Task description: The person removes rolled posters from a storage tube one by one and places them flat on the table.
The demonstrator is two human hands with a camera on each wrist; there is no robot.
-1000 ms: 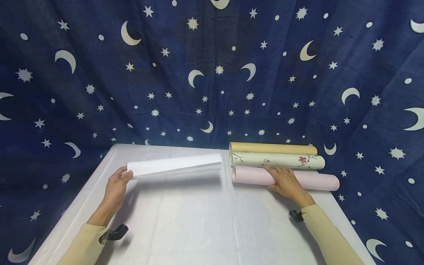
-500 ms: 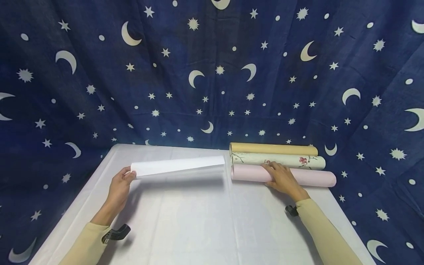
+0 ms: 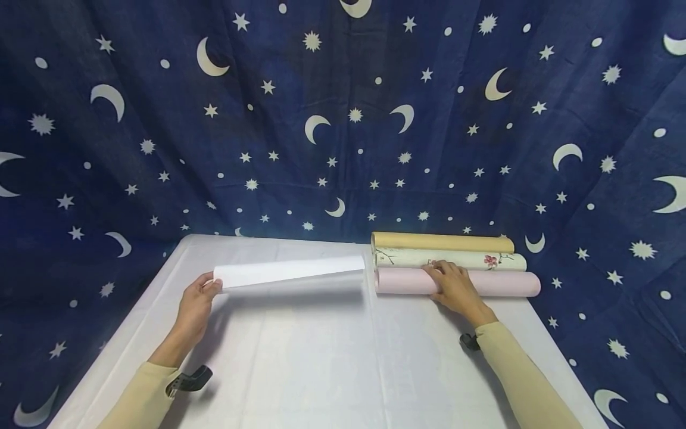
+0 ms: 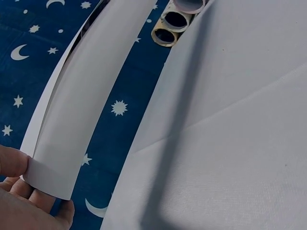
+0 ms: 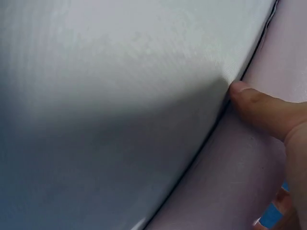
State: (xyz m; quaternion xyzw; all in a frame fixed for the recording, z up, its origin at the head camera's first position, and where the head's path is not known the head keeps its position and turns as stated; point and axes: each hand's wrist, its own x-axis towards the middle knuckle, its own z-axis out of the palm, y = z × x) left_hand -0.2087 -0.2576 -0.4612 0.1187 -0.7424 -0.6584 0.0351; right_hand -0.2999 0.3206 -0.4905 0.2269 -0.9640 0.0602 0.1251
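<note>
My left hand (image 3: pixel 194 305) pinches the near end of a long white paper strip (image 3: pixel 289 271), which extends rightward over the table at the left. In the left wrist view the white paper (image 4: pixel 91 91) curves over lengthwise, thumb on one side and fingers beneath. My right hand (image 3: pixel 455 291) grips a pink paper roll (image 3: pixel 504 283) near its middle, fingers over the top. The thumb (image 5: pixel 268 110) presses low on its near side in the right wrist view. Directly behind the pink roll lies a cream roll with red blossoms (image 3: pixel 466 260), and a yellow roll (image 3: pixel 445 241) lies behind that.
A white cloth covers the table (image 3: pixel 311 369). Behind it hangs a dark blue curtain (image 3: pixel 364 143) with moons and stars, reaching the table's back edge. The rolls' open left ends show in the left wrist view.
The pink roll's right end has swung back and leftward, so the roll now lies along the floral one. My right hand shifted slightly left with it; my left hand and white paper moved slightly right.
</note>
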